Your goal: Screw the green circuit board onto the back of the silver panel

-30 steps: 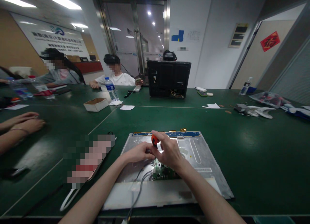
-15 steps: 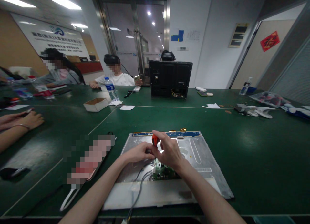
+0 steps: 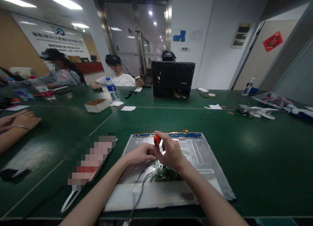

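**Both hands on a screwdriver over a bare metal panel**

The right hand point(image 3: 171, 152) is closed around the orange handle of a screwdriver point(image 3: 156, 140), thumb and fingers wrapped round its top. The tool stands roughly upright over a small green circuit board point(image 3: 164, 174). The left hand point(image 3: 140, 153) sits just beside it, fingertips pinched in low on the shaft; where the tip meets the board is hidden behind the hands.

The board sits on a flat silver metal panel point(image 3: 210, 169) lying on the green table point(image 3: 256, 148) right in front of the person. Grey cables point(image 3: 141, 187) run from the board toward the near edge. A blue strip point(image 3: 186, 135) lines the panel's far edge.

Further down the table stands a black monitor casing point(image 3: 173, 79), back side showing. A water bottle point(image 3: 111, 88) and a shallow cardboard box point(image 3: 97, 105) are off to the left. Another person's hands point(image 3: 18, 120) rest on the table at the far left.
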`<act>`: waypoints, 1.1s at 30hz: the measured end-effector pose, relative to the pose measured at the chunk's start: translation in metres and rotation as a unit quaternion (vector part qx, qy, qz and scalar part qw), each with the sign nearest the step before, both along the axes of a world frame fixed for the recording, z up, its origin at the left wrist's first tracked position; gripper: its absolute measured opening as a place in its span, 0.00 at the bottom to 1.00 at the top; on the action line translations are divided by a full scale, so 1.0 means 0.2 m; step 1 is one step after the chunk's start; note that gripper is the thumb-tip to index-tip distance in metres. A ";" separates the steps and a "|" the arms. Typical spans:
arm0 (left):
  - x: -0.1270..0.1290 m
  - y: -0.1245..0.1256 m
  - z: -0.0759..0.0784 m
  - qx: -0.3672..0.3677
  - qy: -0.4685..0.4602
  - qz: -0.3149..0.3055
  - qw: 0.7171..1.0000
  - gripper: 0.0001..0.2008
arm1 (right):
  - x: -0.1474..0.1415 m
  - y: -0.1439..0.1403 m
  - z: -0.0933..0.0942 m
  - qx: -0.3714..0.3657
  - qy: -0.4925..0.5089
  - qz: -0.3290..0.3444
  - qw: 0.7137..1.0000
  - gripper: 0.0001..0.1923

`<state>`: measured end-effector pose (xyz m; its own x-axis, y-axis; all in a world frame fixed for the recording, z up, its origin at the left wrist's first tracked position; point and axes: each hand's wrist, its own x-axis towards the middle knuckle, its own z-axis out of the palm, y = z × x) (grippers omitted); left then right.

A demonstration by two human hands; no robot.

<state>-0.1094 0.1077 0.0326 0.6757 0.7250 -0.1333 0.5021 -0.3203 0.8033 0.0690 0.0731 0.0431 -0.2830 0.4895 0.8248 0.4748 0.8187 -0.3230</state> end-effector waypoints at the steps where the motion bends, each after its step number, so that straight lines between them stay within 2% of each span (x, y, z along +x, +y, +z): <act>1: 0.00 0.00 -0.01 0.002 0.003 0.008 1.000 0.06 | 0.00 0.00 0.00 0.002 0.000 -0.004 1.000 0.26; 5: 0.00 0.00 -0.03 0.013 0.017 0.032 0.999 0.07 | 0.00 0.01 0.00 0.010 -0.013 -0.010 1.000 0.24; 12: 0.00 0.01 -0.01 0.003 0.005 -0.007 1.000 0.05 | 0.00 0.00 0.00 -0.006 -0.008 0.009 1.000 0.28; 19: -0.01 0.01 -0.02 0.013 0.006 -0.009 1.000 0.06 | 0.00 0.00 -0.01 0.004 -0.001 -0.010 1.000 0.27; 25: -0.01 0.02 -0.03 0.021 0.019 0.008 1.000 0.08 | 0.00 0.01 -0.01 0.008 -0.004 -0.001 1.000 0.26; 29: -0.01 0.02 -0.02 0.029 0.025 0.010 0.999 0.08 | 0.00 0.01 -0.02 0.012 -0.012 -0.021 1.000 0.26; 33: 0.00 0.01 -0.01 0.005 0.025 0.019 0.999 0.08 | 0.00 0.01 -0.01 0.008 -0.013 -0.040 0.999 0.26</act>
